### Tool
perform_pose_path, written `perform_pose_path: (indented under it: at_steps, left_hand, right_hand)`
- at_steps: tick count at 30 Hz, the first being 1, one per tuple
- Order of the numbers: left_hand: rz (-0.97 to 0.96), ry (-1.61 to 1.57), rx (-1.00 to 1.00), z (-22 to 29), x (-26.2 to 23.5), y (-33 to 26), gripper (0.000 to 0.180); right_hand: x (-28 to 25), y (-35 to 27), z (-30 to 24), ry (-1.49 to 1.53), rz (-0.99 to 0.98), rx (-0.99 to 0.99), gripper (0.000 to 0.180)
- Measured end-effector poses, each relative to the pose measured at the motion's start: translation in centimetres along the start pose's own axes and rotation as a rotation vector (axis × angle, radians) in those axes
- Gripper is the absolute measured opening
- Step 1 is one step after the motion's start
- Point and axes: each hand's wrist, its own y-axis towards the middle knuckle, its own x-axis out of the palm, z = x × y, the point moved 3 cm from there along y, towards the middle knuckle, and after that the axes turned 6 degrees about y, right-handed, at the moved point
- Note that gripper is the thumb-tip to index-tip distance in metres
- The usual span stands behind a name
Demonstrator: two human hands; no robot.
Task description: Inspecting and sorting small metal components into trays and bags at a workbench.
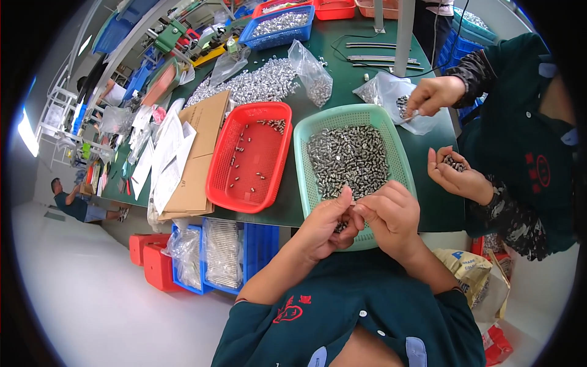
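A pale green basket (400,147) stands at the table's front edge, holding a heap of small dark metal cylinders (347,160). Over its near end, my left hand (327,225) curls around several of these cylinders, with thumb and forefinger closed together. My right hand (393,215) meets it there, its thumb and forefinger pinched against the left fingertips. What lies in that pinch is too small to tell. Left of the green basket is a red basket (251,174) with some scattered cylinders, most along its far and left sides.
At my right, a co-worker's hand (458,174) cups similar pieces; the other reaches over a plastic bag (419,122). Flattened cardboard (194,162) and papers lie left of the red basket. Beyond are shiny loose parts (260,82), a blue basket (275,38) and a metal post (403,40).
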Motion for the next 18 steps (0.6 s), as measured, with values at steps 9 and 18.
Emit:
perform_pose_path:
  at_steps: [9,18]
  left_hand:
    - [0.069,0.157,-0.031,-0.1,-0.1,0.3,0.074]
    - [-0.004,0.066,-0.056,0.5,-0.3,-0.1,0.058]
  right_hand:
    - [1.0,-2.5,2.2,0.402,0.072,0.526,0.005]
    - [0.9,-2.8,3.7,0.736,0.055,0.811,0.013]
